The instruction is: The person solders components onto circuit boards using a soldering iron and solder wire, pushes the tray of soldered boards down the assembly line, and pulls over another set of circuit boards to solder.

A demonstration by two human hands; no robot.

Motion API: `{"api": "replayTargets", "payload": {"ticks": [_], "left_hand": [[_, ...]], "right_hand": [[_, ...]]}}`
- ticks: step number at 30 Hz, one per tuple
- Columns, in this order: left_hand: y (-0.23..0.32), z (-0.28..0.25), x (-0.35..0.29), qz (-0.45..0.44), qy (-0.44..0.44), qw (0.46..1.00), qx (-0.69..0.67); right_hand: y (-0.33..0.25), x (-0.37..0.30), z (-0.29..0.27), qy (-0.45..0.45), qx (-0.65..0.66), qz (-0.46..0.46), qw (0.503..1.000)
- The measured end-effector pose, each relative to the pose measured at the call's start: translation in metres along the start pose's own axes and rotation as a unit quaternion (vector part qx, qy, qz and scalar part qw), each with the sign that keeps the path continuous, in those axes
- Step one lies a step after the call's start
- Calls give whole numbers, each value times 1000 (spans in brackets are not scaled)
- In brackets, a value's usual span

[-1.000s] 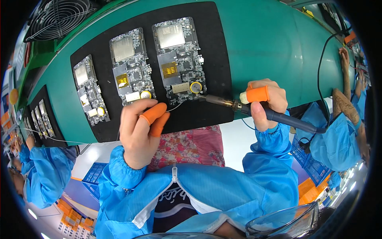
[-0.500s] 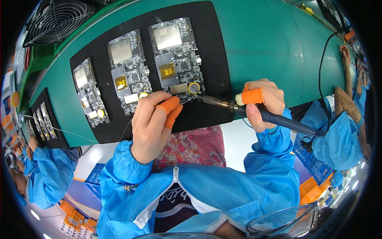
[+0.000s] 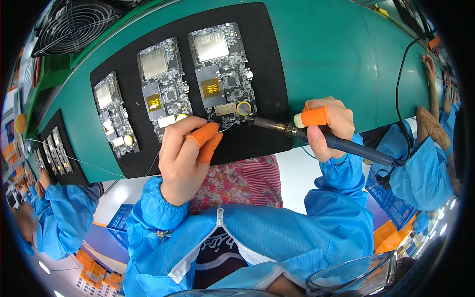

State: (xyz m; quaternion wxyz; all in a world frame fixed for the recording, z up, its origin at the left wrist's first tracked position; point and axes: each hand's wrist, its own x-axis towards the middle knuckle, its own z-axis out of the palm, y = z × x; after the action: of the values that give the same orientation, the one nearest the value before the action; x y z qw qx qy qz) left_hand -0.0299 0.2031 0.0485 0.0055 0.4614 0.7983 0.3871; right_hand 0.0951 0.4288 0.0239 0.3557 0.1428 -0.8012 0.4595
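Observation:
My right hand (image 3: 326, 126) is closed around the dark handle of a soldering iron (image 3: 356, 148). The iron's tip rests at or just beside the lower edge of the rightmost circuit board (image 3: 230, 81), close to its round yellow-rimmed coin cell (image 3: 244, 108). Orange finger cots cover some fingers of both hands. Between thumb and forefinger, my left hand (image 3: 185, 158) pinches a thin solder wire (image 3: 226, 127); its free end stands a little short of the iron's tip. Two more boards, a middle one (image 3: 161, 79) and a left one (image 3: 110, 106), lie alongside.
The boards lie on a black mat (image 3: 269, 74) on a green bench (image 3: 336, 49). A fan with a wire guard (image 3: 74, 24) stands at the far left. Another black mat with boards (image 3: 57, 148) is at left, near a co-worker's sleeve (image 3: 67, 218). The iron's cable (image 3: 403, 74) runs up the right side.
My left hand has drawn back slightly to the left and down, and the wire's end has moved away from the iron's tip. The right hand stays almost in place.

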Motion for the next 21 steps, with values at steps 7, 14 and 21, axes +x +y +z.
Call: {"api": "replayTargets", "payload": {"ticks": [7, 14, 21], "left_hand": [[-3, 11, 7, 15, -34, 999, -22], [-3, 13, 8, 19, -37, 999, -20], [-2, -13, 2, -7, 39, 999, 24]], "right_hand": [[-1, 2, 1, 4, -3, -16, 1000], [-8, 7, 1, -9, 13, 62, 998], [-12, 3, -3, 33, 9, 100, 994]]}}
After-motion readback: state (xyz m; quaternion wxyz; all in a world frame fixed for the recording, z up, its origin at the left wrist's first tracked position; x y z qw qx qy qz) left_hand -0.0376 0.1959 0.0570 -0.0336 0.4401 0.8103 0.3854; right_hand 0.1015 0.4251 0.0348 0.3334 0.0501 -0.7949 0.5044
